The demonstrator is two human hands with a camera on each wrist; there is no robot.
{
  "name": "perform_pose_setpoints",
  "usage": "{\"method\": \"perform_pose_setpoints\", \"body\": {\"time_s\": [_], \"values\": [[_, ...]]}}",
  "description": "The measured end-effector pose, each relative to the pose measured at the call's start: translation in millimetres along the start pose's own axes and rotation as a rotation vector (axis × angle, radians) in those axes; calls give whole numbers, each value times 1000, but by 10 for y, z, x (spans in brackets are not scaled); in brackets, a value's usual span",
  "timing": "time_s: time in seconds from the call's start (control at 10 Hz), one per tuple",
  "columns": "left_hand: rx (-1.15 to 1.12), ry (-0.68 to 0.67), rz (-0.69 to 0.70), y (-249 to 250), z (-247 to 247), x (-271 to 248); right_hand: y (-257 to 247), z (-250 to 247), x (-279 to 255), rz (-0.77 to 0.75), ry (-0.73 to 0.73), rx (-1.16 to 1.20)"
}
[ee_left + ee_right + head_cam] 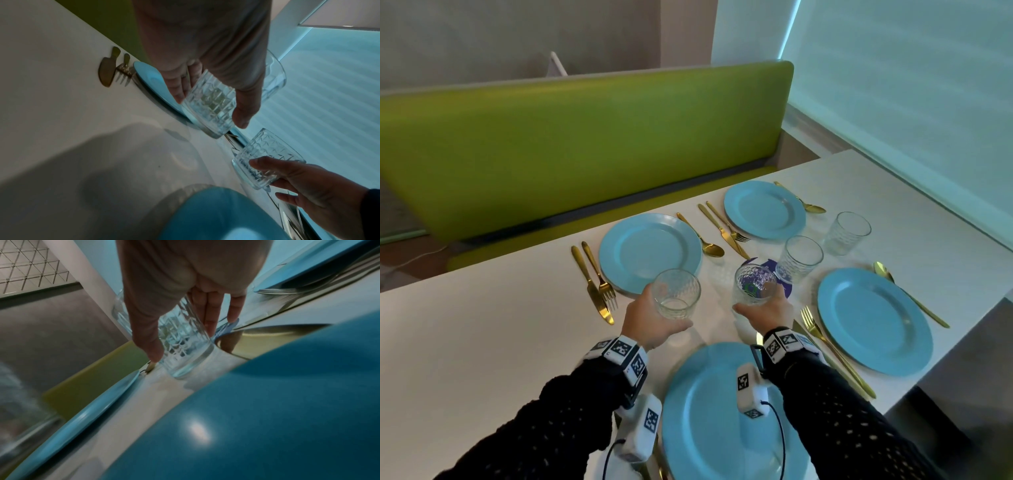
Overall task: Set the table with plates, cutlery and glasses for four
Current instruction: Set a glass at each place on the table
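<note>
My left hand [664, 310] grips a patterned clear glass [677, 294] just above the table, at the near rim of the far-left blue plate [650, 251]. In the left wrist view, thumb and fingers [179, 95] curl round this glass [209, 104], which tilts. My right hand [758, 303] grips a second glass [755, 286] beyond the near plate [722, 428]. The right wrist view shows that glass [185, 340] with its base at or just above the tabletop. Two more glasses [803, 258] stand between the far-right plate [763, 209] and the right plate [873, 318].
Gold cutlery lies beside the plates: knife and fork [595, 281] at far left, a spoon [702, 236], a fork and knife [832, 353] between the near and right plates. A purple coaster [786, 289] sits mid-table. A green bench [585, 144] runs behind the table.
</note>
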State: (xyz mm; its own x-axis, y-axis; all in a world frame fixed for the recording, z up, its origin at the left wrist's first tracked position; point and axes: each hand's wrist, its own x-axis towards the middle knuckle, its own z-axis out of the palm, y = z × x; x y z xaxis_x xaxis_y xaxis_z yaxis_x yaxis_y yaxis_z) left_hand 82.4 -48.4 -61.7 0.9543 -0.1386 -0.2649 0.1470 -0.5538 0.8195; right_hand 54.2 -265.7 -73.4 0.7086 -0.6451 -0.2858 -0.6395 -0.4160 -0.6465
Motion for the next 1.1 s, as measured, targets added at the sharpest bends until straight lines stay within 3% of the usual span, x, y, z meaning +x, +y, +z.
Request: {"method": "perform_pose_setpoints", "body": {"time_s": [0.5, 1.1], "values": [[59, -154, -31, -151, -2, -92, 68, -242, 53, -104, -102, 0], [76, -179, -134, -214, 21, -192, 48, -630, -324, -157, -6, 44]]}}
